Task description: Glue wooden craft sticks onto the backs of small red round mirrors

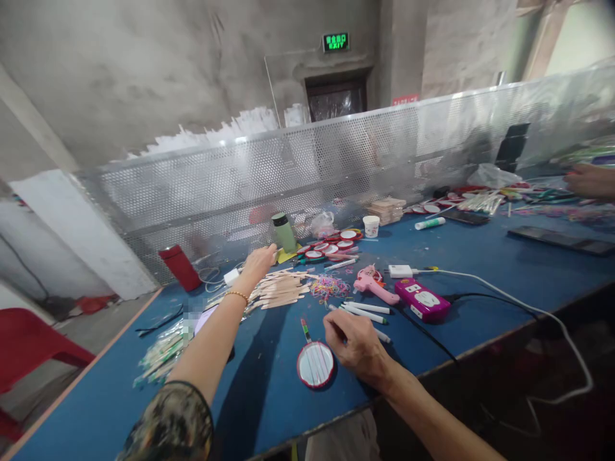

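Note:
My left hand (pixel 258 261) reaches far across the blue table (pixel 269 397), over a pile of wooden sticks (pixel 279 289) and close to a green bottle (pixel 283 232); its fingers are curled and I cannot see what they hold. My right hand (pixel 354 346) rests on the table with fingers curled, beside a round red-rimmed mirror (pixel 315 363) and white sticks (pixel 366 312). A heap of small coloured rubber bands (pixel 328 287) lies between the hands.
A pink glue gun (pixel 373 286), a pink power strip (pixel 423 298) with cables, several red-rimmed discs (pixel 331 244) and a white cup (pixel 371 225) lie beyond. A perforated metal screen (pixel 336 160) backs the table. Another person's hand (pixel 590 180) works far right. A red chair (pixel 29 349) stands left.

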A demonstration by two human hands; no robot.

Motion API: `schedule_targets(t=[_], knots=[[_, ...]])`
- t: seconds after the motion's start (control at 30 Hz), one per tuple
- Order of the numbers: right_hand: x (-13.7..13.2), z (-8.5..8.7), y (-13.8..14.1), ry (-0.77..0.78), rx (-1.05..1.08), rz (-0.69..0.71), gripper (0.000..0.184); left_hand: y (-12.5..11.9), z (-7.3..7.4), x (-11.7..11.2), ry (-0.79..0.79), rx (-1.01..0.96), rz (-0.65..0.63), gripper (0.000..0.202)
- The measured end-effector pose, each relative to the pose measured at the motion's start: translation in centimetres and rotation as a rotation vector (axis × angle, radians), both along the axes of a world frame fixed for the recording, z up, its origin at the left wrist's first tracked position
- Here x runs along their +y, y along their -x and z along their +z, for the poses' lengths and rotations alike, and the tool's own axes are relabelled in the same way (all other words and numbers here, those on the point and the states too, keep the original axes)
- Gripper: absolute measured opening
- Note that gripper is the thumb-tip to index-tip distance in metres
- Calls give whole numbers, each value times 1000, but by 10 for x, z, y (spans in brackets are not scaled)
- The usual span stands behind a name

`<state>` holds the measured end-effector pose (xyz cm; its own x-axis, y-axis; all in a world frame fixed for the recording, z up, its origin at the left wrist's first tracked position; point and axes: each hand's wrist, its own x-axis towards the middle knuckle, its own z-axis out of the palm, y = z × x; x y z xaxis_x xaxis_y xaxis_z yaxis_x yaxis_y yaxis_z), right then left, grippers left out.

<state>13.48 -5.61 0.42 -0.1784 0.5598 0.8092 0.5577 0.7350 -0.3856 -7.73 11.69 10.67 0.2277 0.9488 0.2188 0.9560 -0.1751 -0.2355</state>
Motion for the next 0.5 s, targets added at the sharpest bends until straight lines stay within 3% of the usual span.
schedule_targets(t=[0.03,0.1,0.2,0.27,0.33,0.43,0.5], knots=[[-1,-1,0,12,-9,7,21,-9,6,-10,-46,-13,-33,35],[-3,-2,-1,41,-23,32,21,-25,17,-37,-212,-65,-215,35],[-2,6,-9,114,-81,59,20,-39,26,-91,-330,-147,-425,37],[9,23,-16,156,-191,6,19,-42,24,-123,-407,-216,-433,42],[31,49,-21,208,-360,-116,24,-41,15,-145,-419,-272,-361,46],[84,86,-16,374,-681,-353,32,-39,-9,-154,-350,-300,-274,47],[124,99,-4,433,-762,-340,29,-35,-24,-150,-296,-346,-242,50]])
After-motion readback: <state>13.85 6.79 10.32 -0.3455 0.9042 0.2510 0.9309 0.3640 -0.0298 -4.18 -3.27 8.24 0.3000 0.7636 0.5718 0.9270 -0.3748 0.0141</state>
